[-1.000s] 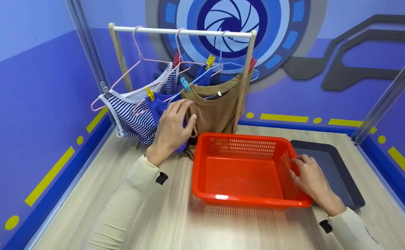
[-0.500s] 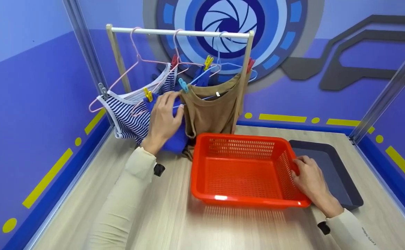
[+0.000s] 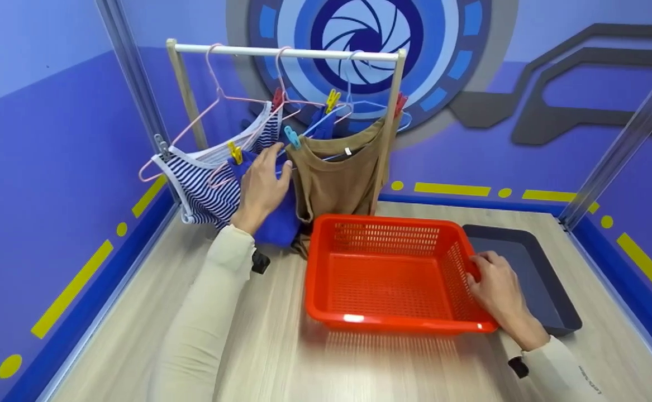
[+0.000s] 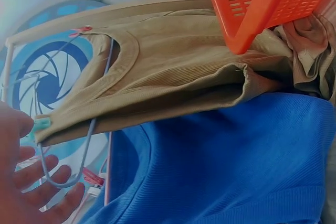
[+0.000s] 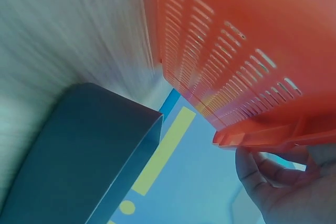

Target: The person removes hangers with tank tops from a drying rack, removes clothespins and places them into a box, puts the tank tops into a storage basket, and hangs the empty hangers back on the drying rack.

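A brown sleeveless top (image 3: 339,181) hangs from a light-blue hanger (image 4: 86,153), with a turquoise clothespin (image 3: 292,137) on its near shoulder. My left hand (image 3: 264,187) is beside that shoulder, over the blue garment (image 3: 281,220). In the left wrist view its fingers are spread loosely around the hanger's end, and the thumb is close to the clothespin; whether they touch is unclear. My right hand (image 3: 499,293) grips the right rim of the red basket (image 3: 404,324), fingers curled over it. The basket holds nothing and is tilted, its near side above the table.
A striped top (image 3: 205,187) hangs at the left of the rack (image 3: 309,53), pinned with a grey clothespin (image 3: 161,146). Yellow clothespins (image 3: 235,152) hold the blue garment. A dark grey tray (image 3: 532,279) lies right of the basket, partly behind my right hand.
My left hand has moved left from the brown top's side edge to the hanger's end. My right hand keeps its grip on the basket. The whole view has shifted slightly.
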`<action>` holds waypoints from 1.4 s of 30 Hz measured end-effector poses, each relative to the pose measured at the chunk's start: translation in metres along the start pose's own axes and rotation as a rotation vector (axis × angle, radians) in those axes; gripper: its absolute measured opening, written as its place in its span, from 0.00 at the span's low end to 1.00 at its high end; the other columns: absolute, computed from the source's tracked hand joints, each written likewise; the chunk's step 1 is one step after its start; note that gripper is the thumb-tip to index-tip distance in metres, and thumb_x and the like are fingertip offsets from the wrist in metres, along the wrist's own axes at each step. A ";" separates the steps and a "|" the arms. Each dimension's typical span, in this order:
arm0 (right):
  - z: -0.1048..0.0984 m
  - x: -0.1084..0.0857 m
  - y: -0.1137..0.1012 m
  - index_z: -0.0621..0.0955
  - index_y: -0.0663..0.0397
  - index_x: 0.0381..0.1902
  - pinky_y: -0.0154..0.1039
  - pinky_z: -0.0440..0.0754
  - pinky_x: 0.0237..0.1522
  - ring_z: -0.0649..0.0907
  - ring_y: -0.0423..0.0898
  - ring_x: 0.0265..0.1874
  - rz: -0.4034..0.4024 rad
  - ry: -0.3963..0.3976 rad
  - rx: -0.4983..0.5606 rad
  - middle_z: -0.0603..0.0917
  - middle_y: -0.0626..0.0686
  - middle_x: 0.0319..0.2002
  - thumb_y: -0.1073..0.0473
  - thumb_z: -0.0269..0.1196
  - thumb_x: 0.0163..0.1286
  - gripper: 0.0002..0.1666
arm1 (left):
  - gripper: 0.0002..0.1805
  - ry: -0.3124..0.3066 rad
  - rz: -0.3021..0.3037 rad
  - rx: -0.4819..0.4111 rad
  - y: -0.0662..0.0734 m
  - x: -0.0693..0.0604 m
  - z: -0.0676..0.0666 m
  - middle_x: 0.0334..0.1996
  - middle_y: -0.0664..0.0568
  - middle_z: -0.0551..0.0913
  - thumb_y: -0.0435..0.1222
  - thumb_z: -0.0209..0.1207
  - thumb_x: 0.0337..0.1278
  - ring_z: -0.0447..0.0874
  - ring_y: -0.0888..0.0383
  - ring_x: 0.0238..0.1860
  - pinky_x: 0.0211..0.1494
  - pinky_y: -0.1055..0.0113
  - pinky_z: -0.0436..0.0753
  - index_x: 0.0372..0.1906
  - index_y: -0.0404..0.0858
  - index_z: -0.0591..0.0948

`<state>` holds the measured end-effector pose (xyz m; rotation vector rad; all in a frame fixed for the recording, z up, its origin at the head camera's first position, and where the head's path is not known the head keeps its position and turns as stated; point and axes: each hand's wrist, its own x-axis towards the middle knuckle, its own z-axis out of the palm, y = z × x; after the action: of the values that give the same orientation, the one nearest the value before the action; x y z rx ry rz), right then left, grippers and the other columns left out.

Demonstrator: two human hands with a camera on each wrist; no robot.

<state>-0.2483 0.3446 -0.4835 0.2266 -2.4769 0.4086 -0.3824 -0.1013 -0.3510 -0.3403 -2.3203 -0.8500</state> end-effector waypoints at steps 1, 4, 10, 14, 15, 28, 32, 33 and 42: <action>0.000 0.000 0.000 0.83 0.72 0.40 0.61 0.82 0.41 0.80 0.63 0.37 0.002 -0.001 0.001 0.82 0.66 0.39 0.70 0.70 0.50 0.17 | 0.24 -0.007 -0.007 0.003 0.000 0.000 0.001 0.61 0.45 0.80 0.44 0.53 0.68 0.80 0.43 0.59 0.60 0.48 0.77 0.65 0.40 0.74; 0.000 0.000 -0.001 0.83 0.71 0.41 0.61 0.81 0.41 0.80 0.64 0.37 0.007 -0.004 0.002 0.82 0.66 0.39 0.70 0.70 0.50 0.18 | 0.23 -0.009 -0.016 0.003 0.000 0.001 0.003 0.59 0.45 0.81 0.45 0.53 0.69 0.82 0.43 0.57 0.58 0.46 0.78 0.64 0.40 0.75; 0.000 0.000 -0.002 0.83 0.71 0.41 0.61 0.81 0.41 0.80 0.63 0.37 0.014 -0.007 0.001 0.82 0.66 0.40 0.70 0.70 0.50 0.17 | 0.19 0.011 0.004 -0.014 0.005 0.005 0.009 0.44 0.45 0.85 0.44 0.52 0.70 0.85 0.45 0.46 0.51 0.47 0.80 0.58 0.40 0.80; 0.000 0.000 -0.002 0.83 0.71 0.41 0.61 0.81 0.41 0.80 0.64 0.37 0.016 -0.012 -0.001 0.82 0.67 0.40 0.71 0.70 0.51 0.17 | 0.16 -0.008 0.026 -0.017 0.011 0.007 0.015 0.37 0.43 0.86 0.44 0.50 0.72 0.85 0.42 0.43 0.47 0.46 0.80 0.51 0.39 0.82; -0.001 0.000 -0.003 0.83 0.71 0.41 0.62 0.81 0.41 0.80 0.64 0.37 0.016 -0.012 0.001 0.82 0.67 0.40 0.71 0.70 0.51 0.17 | 0.16 -0.015 0.035 -0.020 0.012 0.008 0.016 0.37 0.42 0.86 0.44 0.50 0.73 0.86 0.41 0.43 0.46 0.46 0.80 0.49 0.38 0.82; 0.001 -0.001 -0.002 0.83 0.72 0.41 0.61 0.82 0.40 0.80 0.63 0.36 -0.001 0.008 -0.007 0.82 0.67 0.39 0.71 0.70 0.50 0.18 | 0.15 -0.003 0.117 -0.107 0.015 0.007 0.025 0.34 0.38 0.84 0.38 0.45 0.76 0.85 0.40 0.43 0.46 0.47 0.79 0.42 0.32 0.79; 0.000 -0.001 -0.003 0.83 0.72 0.41 0.62 0.82 0.41 0.80 0.63 0.36 0.009 0.000 -0.001 0.82 0.67 0.39 0.71 0.69 0.50 0.18 | 0.16 0.015 0.097 -0.092 0.016 0.006 0.027 0.33 0.37 0.84 0.39 0.44 0.77 0.85 0.39 0.41 0.43 0.45 0.79 0.44 0.33 0.78; 0.000 -0.001 -0.002 0.83 0.72 0.41 0.61 0.82 0.41 0.80 0.63 0.36 0.010 0.000 0.000 0.82 0.67 0.39 0.71 0.70 0.50 0.18 | 0.16 0.028 0.097 -0.092 0.016 0.005 0.027 0.33 0.37 0.84 0.39 0.44 0.77 0.85 0.39 0.41 0.43 0.46 0.79 0.44 0.33 0.78; 0.000 -0.001 0.000 0.83 0.71 0.42 0.61 0.82 0.40 0.79 0.62 0.36 0.014 0.000 0.000 0.82 0.66 0.39 0.70 0.70 0.51 0.18 | 0.15 0.170 0.118 -0.071 0.017 0.002 0.029 0.31 0.40 0.83 0.38 0.44 0.77 0.85 0.40 0.39 0.41 0.47 0.80 0.40 0.33 0.78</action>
<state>-0.2476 0.3442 -0.4844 0.2098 -2.4801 0.4137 -0.3903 -0.0695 -0.3583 -0.4153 -2.0957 -0.8699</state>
